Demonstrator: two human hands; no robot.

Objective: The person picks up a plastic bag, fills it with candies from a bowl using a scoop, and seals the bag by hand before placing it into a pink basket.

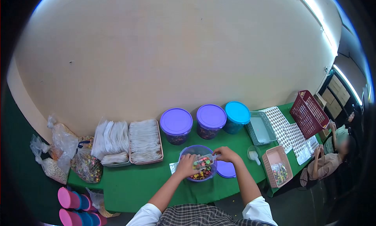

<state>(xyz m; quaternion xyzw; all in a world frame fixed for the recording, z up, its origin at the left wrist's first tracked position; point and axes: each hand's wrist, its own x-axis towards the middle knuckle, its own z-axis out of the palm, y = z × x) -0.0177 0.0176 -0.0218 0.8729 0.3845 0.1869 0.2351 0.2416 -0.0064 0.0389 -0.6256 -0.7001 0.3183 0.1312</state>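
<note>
My left hand (186,165) grips a small clear packet (203,162) filled with coloured candies, held over an open purple tub (194,150) that holds more of the same candies. My right hand (225,153) pinches the packet's right end, above the tub's right rim. The tub's purple lid (226,169) lies flat on the green table (137,185) just right of the tub.
Behind the tub stand two purple-lidded tubs (176,122) and a blue-lidded one (237,113). Trays of clear packets (145,141) lie at left, bags of sweets (84,163) farther left. A pink basket (277,165), red basket (309,113) and seated person (333,155) are at right.
</note>
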